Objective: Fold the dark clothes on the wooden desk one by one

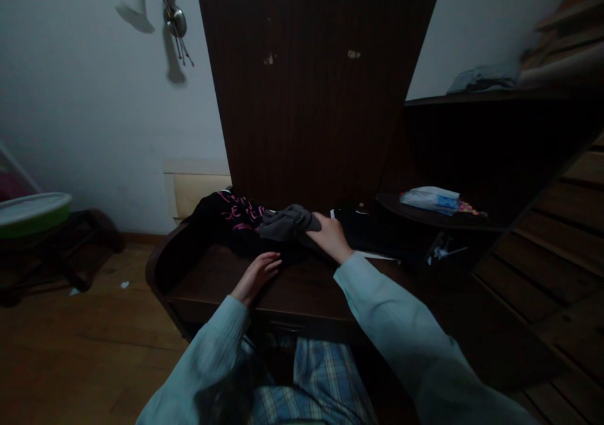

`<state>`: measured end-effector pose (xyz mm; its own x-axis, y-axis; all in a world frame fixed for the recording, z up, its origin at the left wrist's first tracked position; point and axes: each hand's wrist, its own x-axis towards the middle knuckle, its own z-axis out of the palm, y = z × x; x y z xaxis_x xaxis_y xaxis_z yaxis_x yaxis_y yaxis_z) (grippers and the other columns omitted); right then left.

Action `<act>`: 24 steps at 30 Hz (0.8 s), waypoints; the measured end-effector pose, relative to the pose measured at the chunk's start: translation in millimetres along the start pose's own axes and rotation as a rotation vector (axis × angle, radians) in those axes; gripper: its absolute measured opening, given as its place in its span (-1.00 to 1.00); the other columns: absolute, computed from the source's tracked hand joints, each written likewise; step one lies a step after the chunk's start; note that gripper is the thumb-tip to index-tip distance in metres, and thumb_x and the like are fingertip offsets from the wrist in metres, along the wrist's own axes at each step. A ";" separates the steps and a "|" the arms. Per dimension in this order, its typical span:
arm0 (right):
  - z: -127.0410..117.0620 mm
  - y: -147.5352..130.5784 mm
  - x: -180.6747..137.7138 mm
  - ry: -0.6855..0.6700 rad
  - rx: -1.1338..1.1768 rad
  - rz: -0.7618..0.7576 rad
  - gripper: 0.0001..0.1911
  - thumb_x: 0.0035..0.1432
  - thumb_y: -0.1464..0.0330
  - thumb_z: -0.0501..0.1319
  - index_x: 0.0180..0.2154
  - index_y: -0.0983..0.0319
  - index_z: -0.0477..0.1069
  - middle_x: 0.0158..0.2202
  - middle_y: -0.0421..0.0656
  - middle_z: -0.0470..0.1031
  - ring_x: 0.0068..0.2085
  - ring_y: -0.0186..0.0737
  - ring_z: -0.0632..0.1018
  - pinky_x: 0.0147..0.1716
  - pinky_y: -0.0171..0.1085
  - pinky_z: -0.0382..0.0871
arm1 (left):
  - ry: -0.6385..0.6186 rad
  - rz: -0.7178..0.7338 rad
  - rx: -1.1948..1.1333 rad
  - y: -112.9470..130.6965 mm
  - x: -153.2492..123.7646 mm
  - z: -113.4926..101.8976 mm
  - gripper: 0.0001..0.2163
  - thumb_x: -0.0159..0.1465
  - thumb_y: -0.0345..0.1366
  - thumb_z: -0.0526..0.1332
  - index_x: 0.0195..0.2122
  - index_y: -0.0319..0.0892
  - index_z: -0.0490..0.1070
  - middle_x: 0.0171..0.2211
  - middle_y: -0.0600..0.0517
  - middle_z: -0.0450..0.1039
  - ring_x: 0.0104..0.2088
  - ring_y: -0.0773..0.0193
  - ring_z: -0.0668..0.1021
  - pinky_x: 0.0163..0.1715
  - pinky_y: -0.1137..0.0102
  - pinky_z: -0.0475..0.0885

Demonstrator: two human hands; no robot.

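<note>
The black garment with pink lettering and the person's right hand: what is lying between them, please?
In the head view, a bunched dark grey cloth lies between the black garment and the right hand, which holds it.

Dim, cool light, soft shadow beneath a silver-metal, frosted-glass wall lamp [175, 21], dark-brown wooden shelving [455, 145] near-black, upper-right edge stretched, blurred

I am in a home, as the frosted-glass wall lamp [134, 7], dark-brown wooden dresser [205, 280] and brown wood-plank floor [117, 343] show.
</note>
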<state>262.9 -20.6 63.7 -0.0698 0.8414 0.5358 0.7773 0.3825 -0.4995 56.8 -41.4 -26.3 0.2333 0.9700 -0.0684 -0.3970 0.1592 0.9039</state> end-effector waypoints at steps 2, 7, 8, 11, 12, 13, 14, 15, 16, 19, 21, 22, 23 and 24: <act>-18.4 -10.5 19.3 0.054 0.055 -0.024 -0.81 -0.13 0.35 0.18 -0.36 0.19 0.42 -0.44 -0.17 0.50 -0.30 -0.12 0.49 -0.34 -0.29 0.30 | 0.149 0.058 0.080 -5.3 4.2 -1.9 -0.66 0.01 -0.26 0.23 -0.15 -0.14 0.31 0.06 -0.12 0.24 0.03 0.12 0.35 -0.04 0.25 0.28; -60.9 -41.7 53.0 0.069 0.331 -0.051 -0.86 -0.20 0.38 0.20 -0.50 0.32 0.39 -0.54 -0.25 0.39 -0.37 -0.22 0.46 -0.40 -0.33 0.29 | 0.254 0.242 0.174 3.8 11.4 12.8 -0.47 -0.04 -0.25 0.30 -0.02 -0.10 0.21 0.08 -0.08 0.23 0.08 0.14 0.29 0.00 0.33 0.24; -66.2 -44.2 58.4 0.041 0.418 -0.026 -0.86 -0.20 0.39 0.20 -0.50 0.34 0.38 -0.56 -0.25 0.37 -0.41 -0.26 0.45 -0.42 -0.34 0.30 | 0.222 0.279 0.161 8.8 11.3 15.5 -0.47 -0.04 -0.22 0.30 -0.02 -0.10 0.22 0.05 -0.07 0.27 0.06 0.14 0.31 -0.01 0.34 0.26; -70.2 -38.3 70.8 -0.055 0.693 0.110 -0.87 -0.18 0.41 0.17 -0.49 0.35 0.37 -0.59 -0.25 0.37 -0.51 -0.36 0.43 -0.50 -0.36 0.32 | 0.118 0.288 0.136 25.5 8.1 17.8 -0.48 -0.07 -0.12 0.29 -0.07 -0.16 0.29 -0.10 -0.07 0.41 -0.04 0.12 0.41 -0.11 0.35 0.34; -67.3 -32.3 72.6 -0.077 0.767 0.186 -0.88 -0.18 0.41 0.16 -0.49 0.34 0.36 -0.60 -0.25 0.38 -0.54 -0.37 0.42 -0.52 -0.36 0.33 | 0.093 0.247 0.151 30.9 6.8 17.0 -0.49 -0.08 -0.10 0.29 -0.11 -0.19 0.33 -0.16 -0.08 0.45 -0.09 0.10 0.44 -0.16 0.34 0.36; -62.6 -24.9 72.7 -0.092 0.827 0.280 -0.89 -0.18 0.41 0.16 -0.50 0.33 0.36 -0.61 -0.24 0.39 -0.57 -0.38 0.41 -0.54 -0.36 0.34 | 0.073 0.197 0.179 36.1 5.8 15.8 -0.51 -0.10 -0.09 0.30 -0.17 -0.23 0.36 -0.22 -0.08 0.48 -0.13 0.08 0.47 -0.20 0.34 0.37; -56.1 -16.5 70.6 -0.097 0.877 0.394 -0.91 -0.18 0.41 0.15 -0.52 0.32 0.36 -0.62 -0.23 0.40 -0.58 -0.37 0.41 -0.55 -0.35 0.35 | 0.056 0.148 0.210 41.0 5.4 14.3 -0.54 -0.12 -0.10 0.31 -0.22 -0.26 0.39 -0.29 -0.08 0.50 -0.18 0.07 0.49 -0.23 0.33 0.38; -48.3 -7.7 66.2 -0.093 0.914 0.512 -0.92 -0.18 0.41 0.15 -0.53 0.31 0.35 -0.62 -0.22 0.41 -0.59 -0.36 0.42 -0.55 -0.34 0.36 | 0.050 0.108 0.229 45.2 5.8 12.5 -0.57 -0.13 -0.12 0.32 -0.27 -0.28 0.41 -0.34 -0.07 0.52 -0.22 0.07 0.51 -0.25 0.32 0.39; -39.3 1.1 59.5 -0.090 0.946 0.628 -0.93 -0.18 0.41 0.14 -0.54 0.30 0.35 -0.62 -0.20 0.42 -0.59 -0.33 0.43 -0.54 -0.31 0.38 | 0.054 0.082 0.231 48.7 7.0 10.6 -0.61 -0.13 -0.15 0.33 -0.31 -0.28 0.43 -0.38 -0.05 0.52 -0.24 0.08 0.51 -0.26 0.32 0.39; -9.4 23.1 28.7 -0.037 0.981 0.790 -0.91 -0.14 0.41 0.09 -0.56 0.27 0.34 -0.64 -0.17 0.43 -0.56 -0.25 0.47 -0.48 -0.24 0.42 | 0.105 0.036 0.164 52.6 13.4 2.7 -0.69 -0.04 -0.14 0.26 -0.36 -0.26 0.44 -0.43 -0.04 0.52 -0.28 0.08 0.53 -0.28 0.28 0.41; 10.3 33.0 4.2 -0.004 0.985 0.826 -0.89 -0.11 0.43 0.06 -0.58 0.26 0.32 -0.65 -0.15 0.42 -0.52 -0.21 0.49 -0.43 -0.21 0.43 | 0.124 -0.017 0.080 48.6 17.1 -4.6 -0.65 0.03 -0.03 0.16 -0.37 -0.25 0.44 -0.43 -0.08 0.51 -0.29 0.07 0.53 -0.29 0.23 0.42; 19.3 36.8 -7.9 0.016 0.986 0.839 -0.88 -0.10 0.42 0.05 -0.57 0.25 0.32 -0.65 -0.13 0.43 -0.50 -0.18 0.51 -0.40 -0.20 0.43 | 0.116 -0.030 0.031 44.8 18.0 -8.5 -0.60 0.06 0.03 0.10 -0.36 -0.25 0.43 -0.41 -0.11 0.51 -0.28 0.06 0.53 -0.29 0.21 0.42; 27.6 40.1 -19.4 0.030 0.990 0.846 -0.87 -0.08 0.41 0.04 -0.55 0.25 0.34 -0.63 -0.11 0.45 -0.45 -0.14 0.52 -0.38 -0.18 0.43 | 0.101 -0.027 -0.024 40.2 18.2 -12.2 -0.55 0.07 0.07 0.06 -0.34 -0.26 0.42 -0.37 -0.14 0.50 -0.26 0.06 0.52 -0.28 0.20 0.43; 34.8 43.0 -30.4 0.043 0.991 0.851 -0.86 -0.06 0.39 0.04 -0.53 0.24 0.35 -0.61 -0.10 0.46 -0.41 -0.12 0.53 -0.36 -0.16 0.43 | 0.088 -0.004 -0.075 34.9 17.9 -15.4 -0.52 0.07 0.10 0.04 -0.31 -0.26 0.40 -0.33 -0.16 0.49 -0.23 0.07 0.52 -0.26 0.20 0.42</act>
<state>276.7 -16.4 2.3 0.2471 0.9516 -0.1829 -0.2218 -0.1282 -0.9666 33.4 -15.7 -2.4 0.1575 0.9812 -0.1117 -0.4619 0.1731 0.8699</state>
